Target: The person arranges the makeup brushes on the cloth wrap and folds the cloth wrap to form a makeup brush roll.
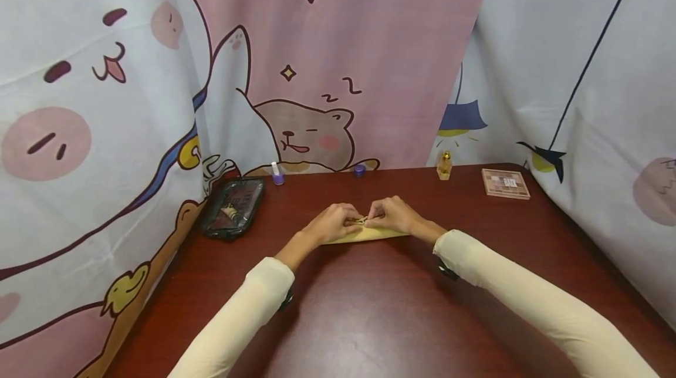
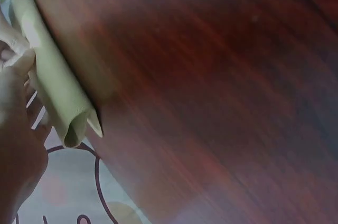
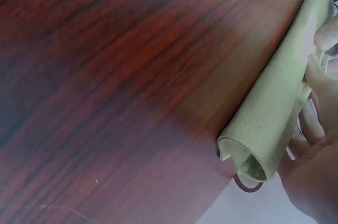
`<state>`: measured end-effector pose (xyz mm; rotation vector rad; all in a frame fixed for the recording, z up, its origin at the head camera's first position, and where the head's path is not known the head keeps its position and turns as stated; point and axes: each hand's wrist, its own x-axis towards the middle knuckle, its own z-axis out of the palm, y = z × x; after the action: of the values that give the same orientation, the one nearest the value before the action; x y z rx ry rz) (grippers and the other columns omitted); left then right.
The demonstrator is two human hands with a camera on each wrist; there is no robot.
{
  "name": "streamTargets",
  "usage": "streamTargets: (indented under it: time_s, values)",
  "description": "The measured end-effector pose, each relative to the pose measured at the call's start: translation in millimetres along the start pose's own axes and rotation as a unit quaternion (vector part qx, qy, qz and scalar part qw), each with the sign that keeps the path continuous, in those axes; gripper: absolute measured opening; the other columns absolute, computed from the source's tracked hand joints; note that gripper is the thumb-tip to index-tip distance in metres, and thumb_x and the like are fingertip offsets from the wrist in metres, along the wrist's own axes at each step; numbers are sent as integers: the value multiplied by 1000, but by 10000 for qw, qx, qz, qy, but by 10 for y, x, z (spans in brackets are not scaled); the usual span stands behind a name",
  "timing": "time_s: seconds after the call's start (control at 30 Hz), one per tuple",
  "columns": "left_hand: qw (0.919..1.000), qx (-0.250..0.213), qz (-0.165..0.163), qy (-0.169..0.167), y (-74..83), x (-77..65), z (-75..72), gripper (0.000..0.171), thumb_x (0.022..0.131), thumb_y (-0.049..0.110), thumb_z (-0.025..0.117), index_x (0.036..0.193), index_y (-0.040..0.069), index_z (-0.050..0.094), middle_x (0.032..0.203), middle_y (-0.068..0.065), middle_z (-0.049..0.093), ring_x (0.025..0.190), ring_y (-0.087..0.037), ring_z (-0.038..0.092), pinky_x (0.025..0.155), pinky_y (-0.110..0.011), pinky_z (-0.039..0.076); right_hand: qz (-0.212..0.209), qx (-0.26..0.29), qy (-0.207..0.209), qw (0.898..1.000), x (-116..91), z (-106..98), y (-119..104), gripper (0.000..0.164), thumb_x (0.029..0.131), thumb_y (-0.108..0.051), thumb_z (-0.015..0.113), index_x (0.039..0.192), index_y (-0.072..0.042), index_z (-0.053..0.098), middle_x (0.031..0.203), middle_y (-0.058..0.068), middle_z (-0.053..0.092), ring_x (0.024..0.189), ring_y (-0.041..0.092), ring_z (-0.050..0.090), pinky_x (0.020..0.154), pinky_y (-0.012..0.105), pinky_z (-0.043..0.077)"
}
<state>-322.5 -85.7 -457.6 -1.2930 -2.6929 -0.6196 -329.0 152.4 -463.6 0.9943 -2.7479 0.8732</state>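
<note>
A yellow rolled sheet (image 1: pixel 364 236), with a ribbed, cloth-like surface, lies crosswise on the dark red wooden table. Its hollow open ends show in both wrist views, where the roll (image 2: pixel 60 78) has a pointed loose corner at one end. On its far side, my left hand (image 1: pixel 334 222) pinches it near the middle with thumb and fingertips. Close beside, my right hand (image 1: pixel 396 215) pinches the roll (image 3: pixel 272 100) too. Between the fingertips of both hands a small, thin, light-coloured piece shows; its kind is too small to tell.
A black tray (image 1: pixel 211 225) with a small item in it lies at the left. Along the back stand a purple nail polish bottle (image 1: pixel 277 178), a small purple jar (image 1: pixel 360 171) and a gold perfume bottle (image 1: pixel 444 168). A makeup palette (image 1: pixel 505 184) lies back right. Printed curtains (image 1: pixel 401 73) surround the table.
</note>
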Motion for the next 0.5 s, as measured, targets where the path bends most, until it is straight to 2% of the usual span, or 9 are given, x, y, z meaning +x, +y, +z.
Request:
streamTargets:
  time_s: [0.2,0.37,0.5]
  values:
    - [9992,231,-238,218,43,40,70,20,99,26,74,110,10,80,107,2,74,98,-13,68,85,-26,55,-264,-30,137,9996,-10,29,42,19,90,-31,84,92,-20,69,92,-7,77,87,8,73,77,34,60]
    - [9979,475,-320,308,95,55,98,18,100,25,73,108,11,79,105,2,73,103,-14,67,92,-29,54,-585,-165,186,9980,-8,62,74,13,93,-30,80,94,-22,70,88,-12,76,82,4,71,71,31,59]
    - [9969,566,-393,368,121,47,111,15,100,23,73,106,11,79,102,3,72,102,-14,68,92,-28,55,-678,-263,225,9971,-12,80,76,11,95,-31,78,93,-23,70,86,-15,74,79,3,68,68,30,57]
